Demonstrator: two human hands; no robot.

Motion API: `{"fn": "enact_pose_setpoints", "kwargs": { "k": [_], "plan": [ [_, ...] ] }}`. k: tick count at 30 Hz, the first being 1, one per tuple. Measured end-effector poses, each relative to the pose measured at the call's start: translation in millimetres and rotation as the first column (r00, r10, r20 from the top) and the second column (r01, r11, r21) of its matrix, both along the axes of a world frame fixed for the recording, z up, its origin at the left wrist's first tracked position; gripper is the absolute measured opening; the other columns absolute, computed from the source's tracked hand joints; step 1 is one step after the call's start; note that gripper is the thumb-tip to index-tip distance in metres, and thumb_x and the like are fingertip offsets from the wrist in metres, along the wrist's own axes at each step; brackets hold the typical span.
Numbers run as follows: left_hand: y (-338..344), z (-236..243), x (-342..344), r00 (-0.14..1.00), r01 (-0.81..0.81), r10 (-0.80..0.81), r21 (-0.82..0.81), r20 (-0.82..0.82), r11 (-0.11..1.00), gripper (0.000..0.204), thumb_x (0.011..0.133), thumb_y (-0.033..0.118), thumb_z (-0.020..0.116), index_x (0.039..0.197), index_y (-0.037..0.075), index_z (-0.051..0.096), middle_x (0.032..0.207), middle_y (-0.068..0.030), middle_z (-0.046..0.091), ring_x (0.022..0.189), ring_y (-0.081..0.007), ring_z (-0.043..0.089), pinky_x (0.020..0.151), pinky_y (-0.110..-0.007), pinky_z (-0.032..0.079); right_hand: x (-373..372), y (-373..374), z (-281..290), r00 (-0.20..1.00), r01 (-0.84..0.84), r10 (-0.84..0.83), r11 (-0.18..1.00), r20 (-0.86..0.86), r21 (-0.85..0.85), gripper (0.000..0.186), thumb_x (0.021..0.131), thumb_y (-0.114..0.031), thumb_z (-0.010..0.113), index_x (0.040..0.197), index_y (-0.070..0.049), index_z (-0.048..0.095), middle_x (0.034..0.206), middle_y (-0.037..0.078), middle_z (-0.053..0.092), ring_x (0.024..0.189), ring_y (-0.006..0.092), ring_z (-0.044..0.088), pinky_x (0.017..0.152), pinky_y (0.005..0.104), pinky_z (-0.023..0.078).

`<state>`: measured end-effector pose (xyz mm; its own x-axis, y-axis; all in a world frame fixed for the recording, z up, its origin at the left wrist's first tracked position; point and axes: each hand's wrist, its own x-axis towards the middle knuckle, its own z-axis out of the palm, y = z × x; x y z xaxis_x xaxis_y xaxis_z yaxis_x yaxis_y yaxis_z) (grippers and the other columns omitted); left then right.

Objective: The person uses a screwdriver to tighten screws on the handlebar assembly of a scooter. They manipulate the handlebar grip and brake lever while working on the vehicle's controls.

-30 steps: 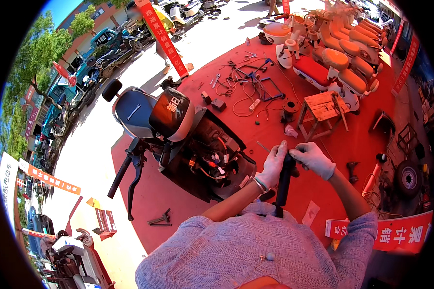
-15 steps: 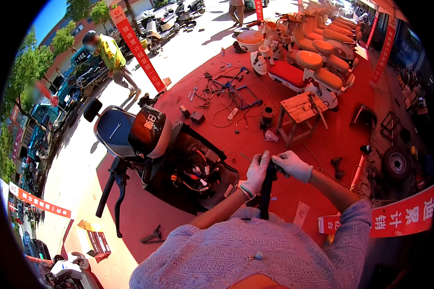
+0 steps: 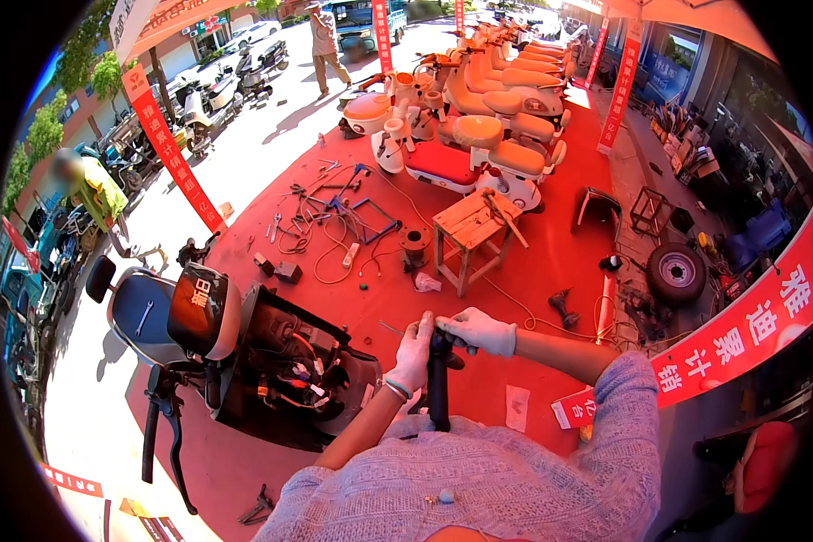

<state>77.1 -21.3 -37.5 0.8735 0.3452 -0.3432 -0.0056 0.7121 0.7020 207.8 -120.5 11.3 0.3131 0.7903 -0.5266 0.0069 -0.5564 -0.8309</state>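
Note:
In front of my chest hangs a long black tubular piece (image 3: 438, 388), roughly upright, like a handlebar grip. My left hand (image 3: 412, 358), in a pale glove, is closed around its upper part from the left. A thin metal rod (image 3: 389, 327) sticks out leftward by those fingers; its other end is hidden. From the right, my gloved right hand (image 3: 479, 332) pinches the top of the black piece, its fingertips bent over small dark parts that I cannot make out. Left of my hands stands a partly stripped scooter (image 3: 285, 370) with exposed wires and connectors (image 3: 309, 384).
A wrench (image 3: 144, 318) lies on the scooter's blue part. Tools and cables (image 3: 316, 212) are scattered over the red floor covering. Beyond stand a wooden stool (image 3: 474, 226) and a row of orange-seated scooters (image 3: 488, 135). A wheel (image 3: 677, 273) lies right; a person (image 3: 759, 465) is at lower right.
My view has turned to the right, so the scene has shifted left in it. Both hands still grip the black piece with little change. A person in red has come into view at lower right.

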Motion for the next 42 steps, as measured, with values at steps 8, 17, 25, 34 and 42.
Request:
{"fn": "enact_pose_setpoints", "kwargs": {
  "k": [8,17,25,34,42],
  "plan": [
    [10,6,-14,0.957,0.249,-0.25,0.027,0.146,0.968,0.051,0.084,0.006,0.068,0.122,0.003,0.035,0.105,-0.0166,0.056,0.092,-0.0278,0.063,0.081,-0.041,0.055,-1,-10,5,0.998,0.061,-0.06,0.996,-0.021,0.066,0.036,0.094,-0.033,0.055,0.078,-0.002,0.063,0.07,0.003,0.057,0.05,0.01,0.049,0.045,0.0238,0.042],
    [1,4,-10,0.989,0.142,-0.129,0.27,-0.067,0.952,0.058,0.075,-0.002,0.072,0.119,0.001,0.034,0.097,-0.0125,0.055,0.088,-0.0204,0.064,0.08,-0.035,0.057,-9,-16,13,0.997,0.043,-0.038,0.996,-0.065,0.073,0.038,0.096,-0.037,0.053,0.08,-0.003,0.061,0.067,0.001,0.057,0.053,0.0084,0.05,0.046,0.0227,0.041],
    [-3,10,-11,0.926,0.183,0.103,0.672,-0.362,0.718,0.069,0.06,0.032,0.08,0.117,0.009,0.049,0.103,-0.0118,0.058,0.089,-0.0219,0.061,0.076,-0.033,0.051,-8,-18,0,0.973,0.116,-0.095,0.989,-0.213,0.091,0.029,0.094,-0.031,0.058,0.091,-0.002,0.062,0.075,0.001,0.057,0.063,0.0079,0.053,0.053,0.0221,0.045],
    [-3,9,-20,0.915,0.164,0.189,0.755,-0.357,0.634,0.07,0.061,0.031,0.08,0.118,0.006,0.049,0.106,-0.0149,0.058,0.093,-0.022,0.061,0.08,-0.033,0.05,-13,-13,-4,0.934,0.18,-0.148,0.981,-0.326,0.07,0.031,0.094,-0.033,0.058,0.089,-0.003,0.06,0.071,0.0,0.053,0.056,0.0072,0.048,0.053,0.0213,0.046],
    [-5,24,-27,0.906,0.163,0.188,0.724,-0.378,0.67,0.07,0.062,0.03,0.079,0.12,0.008,0.047,0.112,-0.0161,0.055,0.1,-0.0259,0.059,0.084,-0.035,0.049,-15,-10,-8,0.938,0.162,-0.109,0.977,-0.329,0.139,0.026,0.094,-0.029,0.059,0.09,-0.003,0.059,0.071,0.0,0.053,0.059,0.0072,0.05,0.052,0.0219,0.043]
  ]
}}
